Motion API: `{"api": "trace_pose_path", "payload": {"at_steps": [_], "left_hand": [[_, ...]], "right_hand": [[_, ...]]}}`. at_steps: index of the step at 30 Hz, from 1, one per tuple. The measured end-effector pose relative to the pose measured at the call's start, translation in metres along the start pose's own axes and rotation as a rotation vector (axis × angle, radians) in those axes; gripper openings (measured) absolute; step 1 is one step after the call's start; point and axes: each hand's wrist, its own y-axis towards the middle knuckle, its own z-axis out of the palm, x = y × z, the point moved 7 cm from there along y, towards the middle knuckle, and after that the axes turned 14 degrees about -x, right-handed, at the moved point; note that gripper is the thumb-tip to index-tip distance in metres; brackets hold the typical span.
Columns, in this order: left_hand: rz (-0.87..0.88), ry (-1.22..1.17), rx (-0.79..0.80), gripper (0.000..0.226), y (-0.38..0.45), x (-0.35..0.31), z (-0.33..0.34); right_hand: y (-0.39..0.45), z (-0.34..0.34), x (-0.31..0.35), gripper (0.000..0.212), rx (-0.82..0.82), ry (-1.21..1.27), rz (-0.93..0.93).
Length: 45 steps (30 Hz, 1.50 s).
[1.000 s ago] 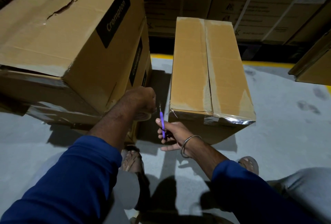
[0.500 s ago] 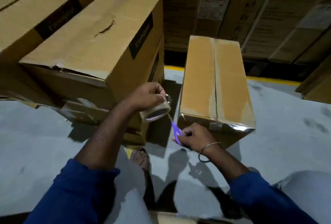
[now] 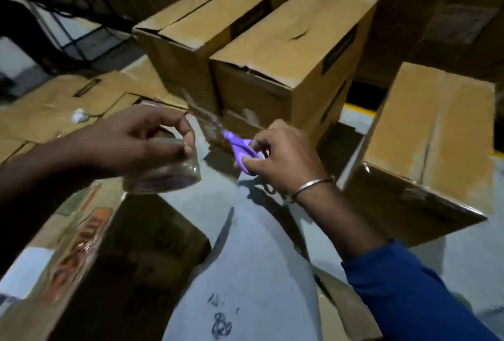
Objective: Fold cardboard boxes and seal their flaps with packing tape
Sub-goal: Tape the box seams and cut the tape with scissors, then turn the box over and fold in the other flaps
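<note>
Partly done: one box sealed, more to go.
Left hand [image 3: 136, 141] grips tape roll [image 3: 163, 174], fingers curled round its rim; right hand [image 3: 283, 155] pinches purple scissors [image 3: 240, 149]. Sealed box [image 3: 433, 133] at 3 o'clock shows tape along seam. Flat cardboard [image 3: 60, 106] at 10 o'clock likely still needs folding; two boxes [image 3: 289, 40] at 12, one's seam looks open.
</note>
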Motion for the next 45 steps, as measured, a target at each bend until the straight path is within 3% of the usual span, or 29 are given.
{"api": "trace_pose_path", "payload": {"at_steps": [2,7,14,16,20,21,27,30,33,35,39,45], "left_hand": [[-0.064,0.047,-0.049,0.014,-0.022,0.029,-0.033],[-0.105,-0.048,-0.247,0.067,-0.073,0.088,-0.113],[-0.306,0.032,-0.272,0.075,-0.099,0.175,-0.161],[-0.386,-0.011,-0.247,0.071,-0.1,0.198,-0.16],[-0.438,0.101,-0.241,0.011,-0.087,0.235,-0.145],[-0.455,0.111,-0.245,0.008,-0.085,0.246,-0.142],[-0.56,0.136,-0.224,0.011,-0.08,0.279,-0.128],[-0.558,0.138,-0.227,0.015,-0.08,0.281,-0.128],[-0.526,0.153,-0.201,0.007,-0.078,0.277,-0.128],[-0.519,0.159,-0.181,0.006,-0.077,0.275,-0.127],[-0.538,0.16,-0.162,0.007,-0.077,0.276,-0.125],[-0.571,0.197,-0.134,0.007,-0.071,0.273,-0.121]], "right_hand": [[-0.001,0.033,0.041,0.027,0.071,-0.005,-0.071],[-0.013,0.114,0.127,0.027,0.267,0.007,-0.206],[-0.003,0.211,0.197,0.035,0.372,-0.064,-0.283],[-0.005,0.237,0.205,0.034,0.404,-0.092,-0.286],[-0.015,0.27,0.204,0.027,0.486,-0.137,-0.31],[-0.017,0.273,0.204,0.025,0.498,-0.139,-0.306],[-0.014,0.279,0.205,0.011,0.498,-0.064,-0.292],[-0.005,0.283,0.186,0.021,0.433,0.178,-0.093],[-0.006,0.289,0.174,0.048,0.481,0.427,0.13],[-0.01,0.293,0.175,0.05,0.538,0.427,0.154],[-0.009,0.296,0.18,0.03,0.537,0.398,0.163],[-0.008,0.295,0.187,0.039,0.538,0.228,0.092]]}}
